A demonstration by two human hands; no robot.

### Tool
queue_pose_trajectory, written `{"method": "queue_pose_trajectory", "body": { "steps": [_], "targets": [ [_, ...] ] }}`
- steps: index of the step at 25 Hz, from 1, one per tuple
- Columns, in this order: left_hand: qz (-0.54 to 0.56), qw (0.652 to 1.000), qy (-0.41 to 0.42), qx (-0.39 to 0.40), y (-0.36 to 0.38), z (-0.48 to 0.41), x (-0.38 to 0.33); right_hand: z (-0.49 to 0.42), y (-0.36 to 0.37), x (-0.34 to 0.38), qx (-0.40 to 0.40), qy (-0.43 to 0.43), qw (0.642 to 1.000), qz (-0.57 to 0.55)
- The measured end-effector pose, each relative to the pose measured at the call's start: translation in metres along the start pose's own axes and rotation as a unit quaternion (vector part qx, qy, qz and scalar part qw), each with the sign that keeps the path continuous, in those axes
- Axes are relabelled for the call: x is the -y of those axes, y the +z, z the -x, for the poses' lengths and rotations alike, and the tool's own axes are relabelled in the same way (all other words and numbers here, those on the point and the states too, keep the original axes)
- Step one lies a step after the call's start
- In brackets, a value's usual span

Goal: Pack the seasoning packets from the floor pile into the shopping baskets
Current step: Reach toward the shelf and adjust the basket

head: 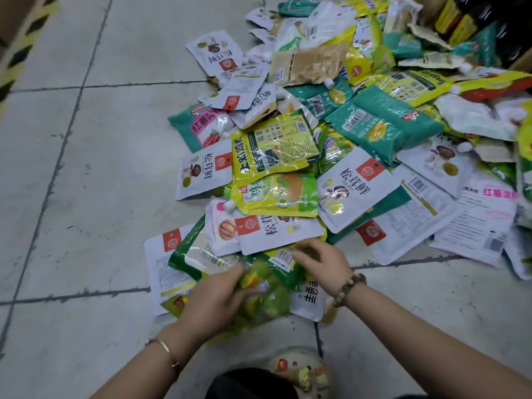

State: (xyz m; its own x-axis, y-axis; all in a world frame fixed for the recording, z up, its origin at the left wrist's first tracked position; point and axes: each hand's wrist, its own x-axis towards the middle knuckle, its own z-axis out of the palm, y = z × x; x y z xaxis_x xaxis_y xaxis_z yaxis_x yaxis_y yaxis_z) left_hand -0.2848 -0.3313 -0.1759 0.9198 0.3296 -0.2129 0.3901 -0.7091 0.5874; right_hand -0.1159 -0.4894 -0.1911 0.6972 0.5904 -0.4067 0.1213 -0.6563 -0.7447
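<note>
A big pile of seasoning packets (345,133), white, green and yellow, spreads across the tiled floor from the near middle to the far right. At its near edge my left hand (213,298) grips a green and yellow packet (267,298), which looks blurred. My right hand (322,260), with a bead bracelet on the wrist, rests fingers down on a yellow packet with a barcode (283,259) just beyond. No shopping basket is in view.
Grey floor tiles (86,197) lie bare to the left of the pile. Yellow and black hazard tape (20,53) runs along the far left. Dark bottles on a shelf (460,18) stand at the top right. My shoe (299,370) is below my hands.
</note>
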Motion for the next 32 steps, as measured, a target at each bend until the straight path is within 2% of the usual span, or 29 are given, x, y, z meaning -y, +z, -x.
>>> {"method": "queue_pose_trajectory", "body": {
  "steps": [1,2,4,5,7,9,11,12,14,16,17,19,20,22,24,27,29,32],
  "targets": [
    [0.088,0.994,-0.036,-0.045,-0.007,-0.005,-0.009,0.002,-0.003,0.001,-0.030,0.035,0.994,-0.094],
    [0.190,0.975,-0.079,-0.088,-0.013,-0.015,-0.020,0.003,-0.007,0.002,-0.041,0.076,0.978,-0.190],
    [0.354,0.911,-0.165,-0.132,-0.020,-0.039,-0.035,0.007,-0.012,0.006,0.032,0.148,0.914,-0.375],
    [0.392,0.887,-0.198,-0.139,-0.020,-0.052,-0.040,0.009,-0.013,0.007,0.082,0.160,0.877,-0.445],
    [0.467,0.837,-0.252,-0.131,-0.013,-0.071,-0.055,0.015,-0.013,0.009,0.134,0.149,0.835,-0.512],
    [0.517,0.801,-0.285,-0.100,0.000,-0.081,-0.071,0.019,-0.015,0.006,0.120,0.159,0.842,-0.501],
    [0.524,0.806,-0.272,-0.055,0.009,-0.087,-0.080,0.023,-0.020,-0.005,0.060,0.188,0.865,-0.461],
    [0.506,0.823,-0.255,-0.034,0.010,-0.091,-0.081,0.025,-0.024,-0.015,0.026,0.196,0.874,-0.444],
    [0.402,0.892,-0.204,-0.039,0.004,-0.105,-0.069,0.031,-0.031,-0.033,-0.032,0.199,0.894,-0.401],
    [0.193,0.972,-0.121,-0.063,-0.006,-0.123,-0.053,0.035,-0.034,-0.047,-0.076,0.209,0.899,-0.377],
    [0.071,0.993,-0.072,-0.060,-0.008,-0.132,-0.046,0.036,-0.036,-0.052,-0.099,0.218,0.895,-0.376],
    [-0.125,0.992,0.006,-0.011,-0.001,-0.148,-0.040,0.038,-0.039,-0.060,-0.134,0.233,0.886,-0.377],
    [-0.182,0.983,0.021,0.019,0.006,-0.156,-0.041,0.038,-0.040,-0.062,-0.143,0.240,0.882,-0.379],
    [-0.240,0.969,0.004,0.063,0.020,-0.170,-0.047,0.039,-0.043,-0.064,-0.150,0.248,0.875,-0.387],
    [-0.279,0.958,-0.014,0.069,0.031,-0.181,-0.053,0.041,-0.047,-0.065,-0.159,0.248,0.874,-0.386],
    [-0.397,0.915,0.044,0.060,0.031,-0.185,-0.061,0.043,-0.053,-0.068,-0.169,0.251,0.870,-0.389],
    [-0.407,0.907,0.081,0.066,0.025,-0.180,-0.062,0.043,-0.055,-0.068,-0.181,0.247,0.867,-0.394],
    [-0.307,0.936,0.170,0.017,0.014,-0.151,-0.052,0.038,-0.058,-0.068,-0.210,0.241,0.864,-0.389]
  ]
}}
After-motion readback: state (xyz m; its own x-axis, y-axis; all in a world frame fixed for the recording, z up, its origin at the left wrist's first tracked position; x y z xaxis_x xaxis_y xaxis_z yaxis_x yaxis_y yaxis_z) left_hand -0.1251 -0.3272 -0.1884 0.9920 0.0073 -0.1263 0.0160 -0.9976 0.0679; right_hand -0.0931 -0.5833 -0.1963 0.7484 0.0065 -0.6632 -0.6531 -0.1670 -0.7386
